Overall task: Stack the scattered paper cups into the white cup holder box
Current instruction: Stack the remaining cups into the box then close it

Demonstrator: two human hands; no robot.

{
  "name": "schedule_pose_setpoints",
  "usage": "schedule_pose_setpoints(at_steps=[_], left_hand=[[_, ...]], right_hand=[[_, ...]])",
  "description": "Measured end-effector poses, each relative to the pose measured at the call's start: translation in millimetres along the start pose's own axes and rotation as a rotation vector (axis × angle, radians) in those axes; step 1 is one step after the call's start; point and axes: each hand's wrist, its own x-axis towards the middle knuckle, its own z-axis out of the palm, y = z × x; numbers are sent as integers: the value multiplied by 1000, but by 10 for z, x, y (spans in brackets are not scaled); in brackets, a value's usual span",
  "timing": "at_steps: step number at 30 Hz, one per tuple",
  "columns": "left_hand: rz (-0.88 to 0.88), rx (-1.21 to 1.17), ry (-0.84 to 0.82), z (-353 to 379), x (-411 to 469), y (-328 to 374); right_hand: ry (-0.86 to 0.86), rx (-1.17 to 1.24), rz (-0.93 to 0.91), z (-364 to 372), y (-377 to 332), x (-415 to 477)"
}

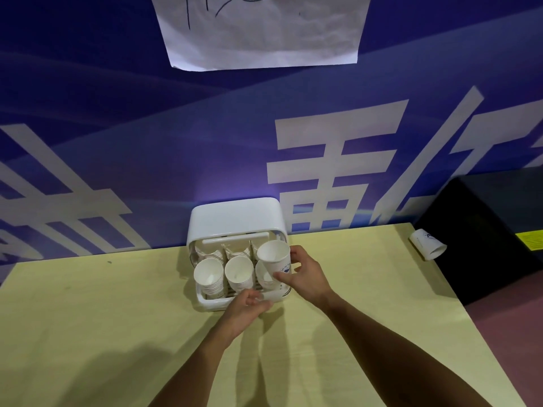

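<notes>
The white cup holder box [235, 218] stands at the table's far edge against the wall, its front open. Stacks of paper cups fill it, with a left stack [209, 274] and a middle stack [238, 273] showing open mouths. My right hand [305, 277] grips a white paper cup [274, 255] with a blue logo, held tilted above the right stack [264, 276]. My left hand [249, 304] rests at the box's front rim with its fingers curled on the edge. Another paper cup [427, 243] lies on its side at the table's far right corner.
The pale wooden table [117, 318] runs toward me. A blue wall banner with white characters [338, 160] rises behind the box, with a paper sheet [264, 30] taped above. A black cabinet [493, 230] stands to the right of the table.
</notes>
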Motion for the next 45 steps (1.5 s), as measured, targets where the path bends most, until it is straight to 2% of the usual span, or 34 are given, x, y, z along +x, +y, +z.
schedule_pose_setpoints(at_steps=[6,13,20,26,34,38,45], left_hand=[[-12,7,20,-196,-43,-80],[-2,8,52,-285,-89,-93],[14,79,-41,-85,-2,97],[69,257,-202,435,219,549],[265,615,-230,1372,677,1275],[374,751,-247,1807,861,1591],[447,826,-344,2691,1286,2093]], right_hand=[[13,-11,0,240,-31,48],[28,-256,-41,305,39,94],[-4,-357,15,55,194,38],[106,-382,167,-656,532,-104],[274,-387,381,-1773,1084,-356],[322,-357,416,-2189,1335,-398],[365,-300,453,-2629,1846,-397]])
